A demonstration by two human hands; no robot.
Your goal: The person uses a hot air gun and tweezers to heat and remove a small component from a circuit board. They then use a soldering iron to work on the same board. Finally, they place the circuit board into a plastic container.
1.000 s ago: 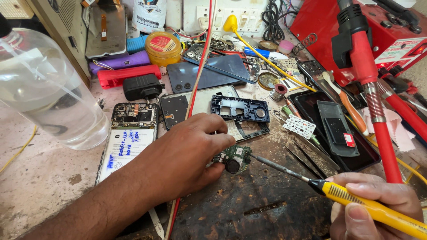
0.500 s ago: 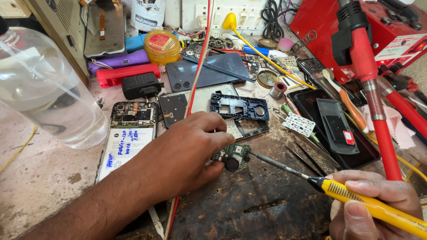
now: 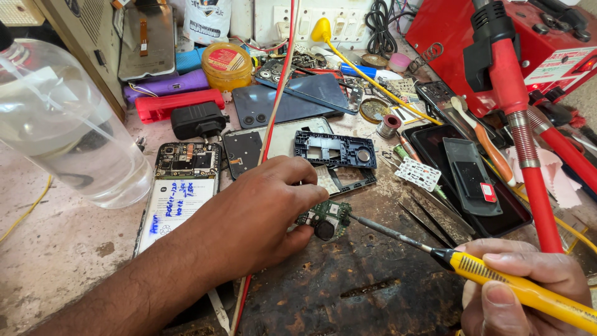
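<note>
My left hand [image 3: 261, 211] pinches a small green circuit board [image 3: 326, 219] against the scorched work surface. My right hand [image 3: 528, 292], at the lower right, grips a yellow-handled soldering iron [image 3: 497, 280]. Its thin metal tip reaches left and touches the right edge of the board. An opened phone [image 3: 180, 186] with a white battery lies just left of my left hand. A blue plastic phone frame [image 3: 336, 149] lies just behind the board.
A large clear plastic bottle [image 3: 62, 124] stands at the left. A red hot-air gun [image 3: 516, 112] rises at the right before a red station [image 3: 547, 43]. Tweezers [image 3: 429, 221], a black phone [image 3: 472, 174], phone back covers, a yellow tin [image 3: 227, 65] and loose parts crowd the bench.
Hardly any: my left hand stays on the board and the soldering iron tip stays at its right edge.
</note>
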